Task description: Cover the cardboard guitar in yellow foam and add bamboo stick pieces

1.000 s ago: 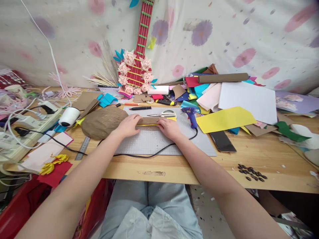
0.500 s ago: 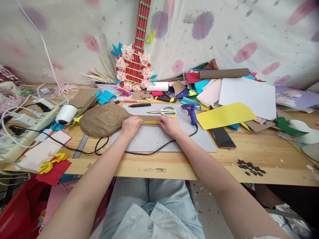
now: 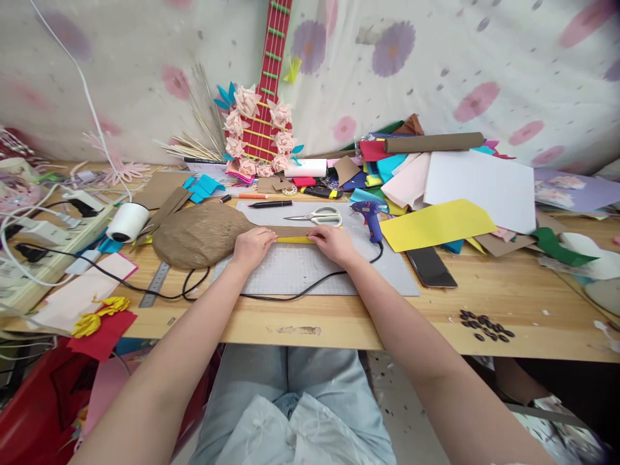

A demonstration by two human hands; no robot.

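Observation:
A brown paper-covered guitar shape lies on its side on the table, its round body left and its neck running right over the grey cutting mat. Along the neck's near edge runs a narrow yellow paper strip. My left hand pinches the strip's left part against the neck, close to the body. Farther right, my right hand pinches the strip with thumb and fingers. Scissors with white handles lie just behind the neck. A purple glue gun rests right of my right hand.
A black cord loops across the mat. At right are a phone, yellow paper and several dark oval pieces. A flower-trimmed red guitar stands behind. A power strip and white cylinder are left.
My right hand has shifted slightly right along the neck, and a longer piece of yellow strip shows between my hands. The brown body has tilted a little.

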